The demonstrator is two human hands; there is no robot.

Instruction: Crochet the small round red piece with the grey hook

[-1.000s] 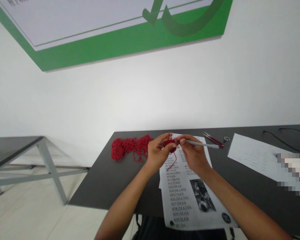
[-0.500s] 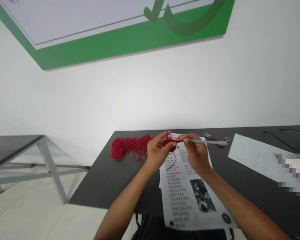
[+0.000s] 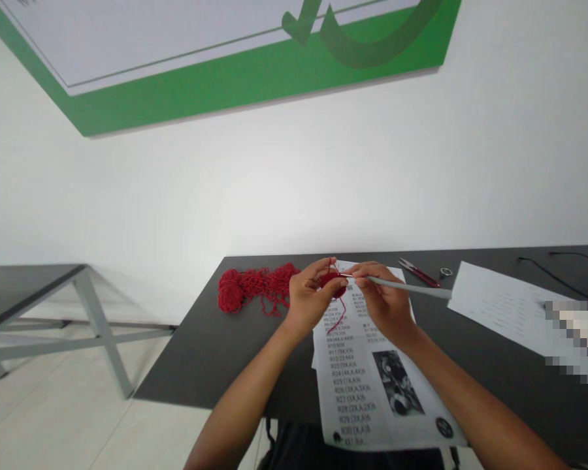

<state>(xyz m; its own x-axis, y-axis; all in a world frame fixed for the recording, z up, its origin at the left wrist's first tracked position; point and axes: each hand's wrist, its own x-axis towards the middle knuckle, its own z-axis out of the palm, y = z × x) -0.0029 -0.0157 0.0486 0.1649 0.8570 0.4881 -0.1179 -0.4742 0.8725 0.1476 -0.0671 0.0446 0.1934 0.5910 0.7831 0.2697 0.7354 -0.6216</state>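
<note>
Pinched in my left hand (image 3: 310, 295) is a small red crochet piece (image 3: 334, 284), with a strand of yarn running up over the raised index finger. A loose red tail hangs below it onto the paper. My right hand (image 3: 385, 297) grips a crochet hook (image 3: 411, 286) with a grey handle, its metal tip meeting the edge of the piece. Whether a loop sits on the tip is too small to tell. Left of my hands lies a heap of red yarn (image 3: 255, 289). Under both hands is a printed pattern sheet (image 3: 353, 391) with rows of text and a photo.
Red-handled thread snips (image 3: 420, 273) and a small ring (image 3: 445, 272) lie behind my right hand on the dark table (image 3: 200, 365). Another paper (image 3: 500, 307) and dark cables or glasses arms (image 3: 553, 277) are at the right. A second table (image 3: 29, 287) stands at left.
The hook's handle end has swung down and slightly right, and its tip has shifted a little at the piece. My left hand stays nearly in place.
</note>
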